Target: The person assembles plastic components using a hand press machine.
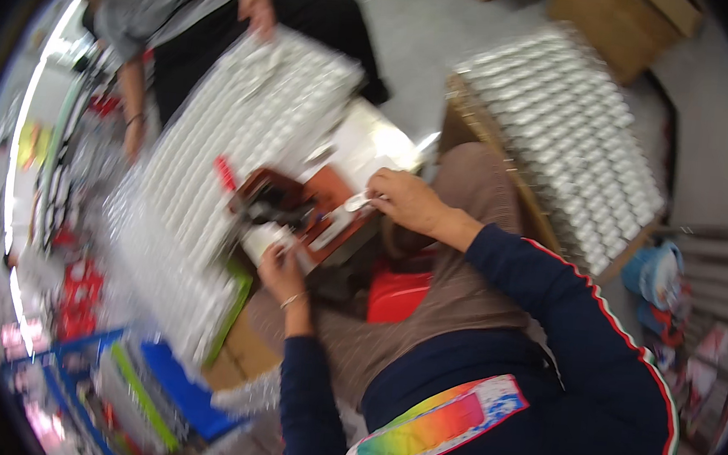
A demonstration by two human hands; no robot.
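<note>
In front of my lap stands a small orange-brown bench device with a dark mechanism on its left part. My right hand is at its right side, thumb and fingers pinched on a small white piece whose kind I cannot make out. Lower left of the device, my left hand has its fingers closed at the edge of a white object, blurred by motion. Beyond the device lies a red-handled tool, on a large plastic-wrapped sheet of white rows.
Across from me sits a person in grey, one hand on the wrapped sheet's far edge. To the right, a cardboard box carries another tray of white rows. A red stool shows between my legs; a metal rack is far right.
</note>
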